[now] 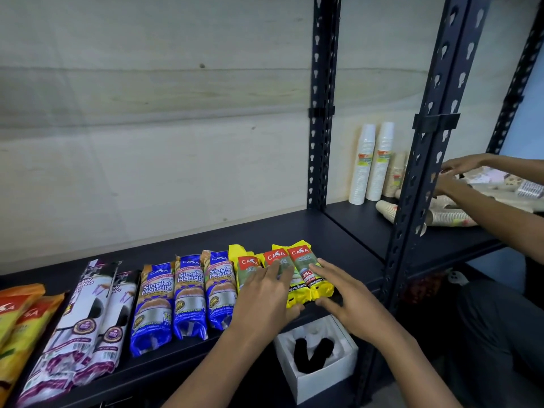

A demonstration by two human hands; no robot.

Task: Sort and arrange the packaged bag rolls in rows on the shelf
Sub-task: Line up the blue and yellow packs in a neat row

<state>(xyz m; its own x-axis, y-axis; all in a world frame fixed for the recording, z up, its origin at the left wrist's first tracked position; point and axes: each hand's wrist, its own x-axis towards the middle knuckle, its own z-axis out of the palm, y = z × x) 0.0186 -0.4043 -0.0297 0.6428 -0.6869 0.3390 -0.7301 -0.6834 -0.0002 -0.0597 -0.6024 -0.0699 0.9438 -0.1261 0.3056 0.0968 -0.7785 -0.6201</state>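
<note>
Packaged bag rolls lie side by side on the dark shelf (294, 231). From the left: orange packs (20, 316), white and purple packs (85, 328), three blue packs (188, 293), then three yellow packs (303, 269) at the right end. My left hand (265, 298) lies on the left and middle yellow packs with its fingers straight. My right hand (344, 298) presses its straight fingers on the rightmost yellow pack, with the thumb at the pack's front end.
A black slotted upright (412, 201) stands right of the yellow packs. Beyond it, another person's hands (459, 175) work among stacked white cups (371, 163) and fallen paper cups (441, 213). A white box (318, 357) sits below the shelf's front edge.
</note>
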